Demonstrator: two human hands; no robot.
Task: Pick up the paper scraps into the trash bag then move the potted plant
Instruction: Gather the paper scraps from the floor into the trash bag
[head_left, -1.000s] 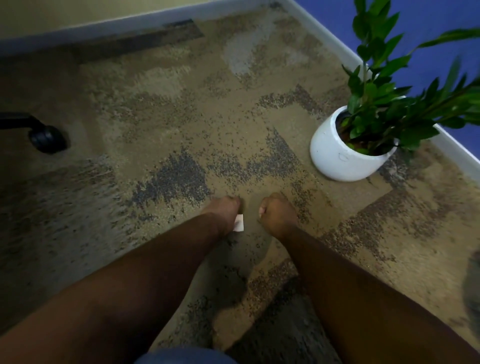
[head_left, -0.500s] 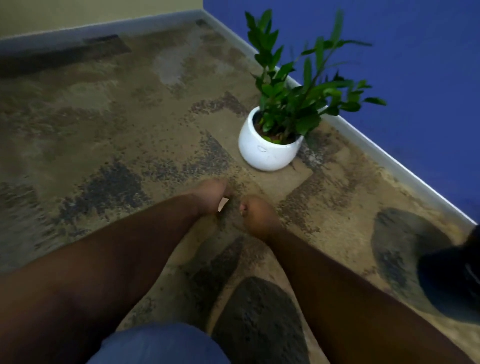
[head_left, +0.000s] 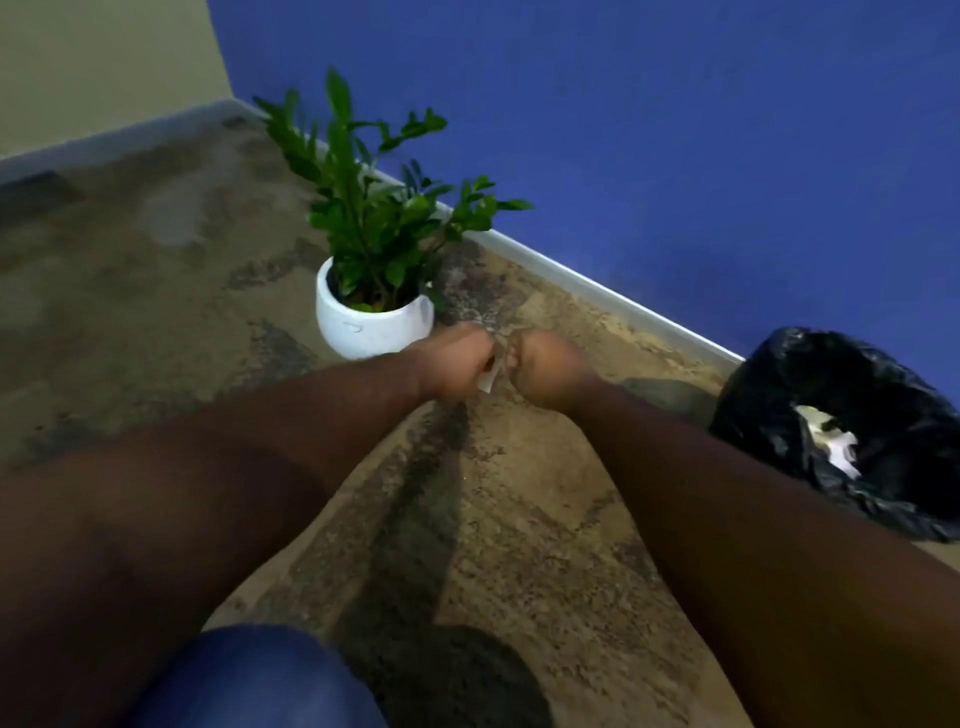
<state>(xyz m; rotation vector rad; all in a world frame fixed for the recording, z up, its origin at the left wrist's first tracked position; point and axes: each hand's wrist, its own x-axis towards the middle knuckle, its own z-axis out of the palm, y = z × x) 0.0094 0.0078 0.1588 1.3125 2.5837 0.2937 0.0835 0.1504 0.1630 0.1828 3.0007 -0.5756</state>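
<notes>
Potted plant (head_left: 371, 291) stands on floor by blue wall, one only. Left hand (head_left: 457, 366) has fingers curled on one paper scrap (head_left: 488, 378), between both fists. Right hand (head_left: 545, 369) curled too; whether it holds scrap, cannot tell. Advice: keep pinch tight, carry right, release over trash bag (head_left: 852, 431) mouth. One bag, white scraps inside.

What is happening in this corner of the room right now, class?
A person is clearing paper off a carpeted floor. Their left hand holds a small paper scrap, with the right hand curled close beside it; blur hides whether it grips anything. A black trash bag, already holding some paper, sits open to their right by the blue wall. The potted plant stands just beyond the hands, not yet moved.
</notes>
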